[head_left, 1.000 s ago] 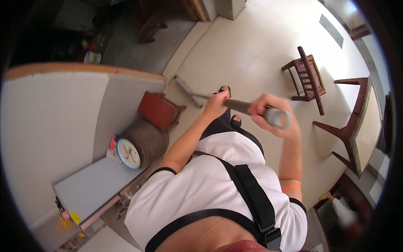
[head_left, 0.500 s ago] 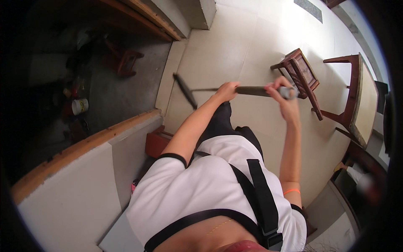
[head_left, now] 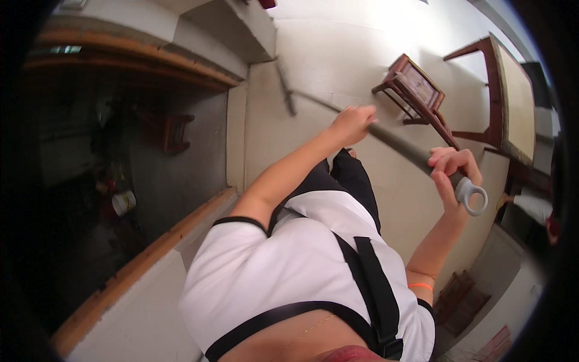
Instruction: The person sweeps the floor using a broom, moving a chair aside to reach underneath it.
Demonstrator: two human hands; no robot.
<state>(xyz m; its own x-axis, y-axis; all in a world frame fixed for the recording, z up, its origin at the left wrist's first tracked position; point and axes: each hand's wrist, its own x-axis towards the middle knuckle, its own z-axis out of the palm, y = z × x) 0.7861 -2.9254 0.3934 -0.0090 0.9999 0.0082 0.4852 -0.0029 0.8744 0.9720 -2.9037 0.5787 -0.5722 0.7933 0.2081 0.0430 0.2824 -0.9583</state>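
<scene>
A long-handled broom, its grey handle (head_left: 401,146) slanting across in front of me, is in both hands. My left hand (head_left: 353,125) is closed around the handle's middle part. Close to the top end, my right hand (head_left: 453,171) wraps its fingers around the handle, just below a light grey hanging ring (head_left: 472,198). At the far end, the narrow dark broom head (head_left: 285,87) lies crosswise at the pale tiled floor, near the wall corner; it is blurred, so its bristles cannot be made out.
Right of the handle stands a wooden chair (head_left: 416,87), with a light-topped table (head_left: 517,90) beyond it. A pale threshold (head_left: 236,139) borders a dark room on the left, where a reddish stool (head_left: 178,134) and a white tub (head_left: 123,203) show. A grey wall (head_left: 253,27) juts out ahead.
The broom head has moved farther ahead, away from the threshold. The ring end has swung right and nearer to me with my right hand. The view has shifted too.
</scene>
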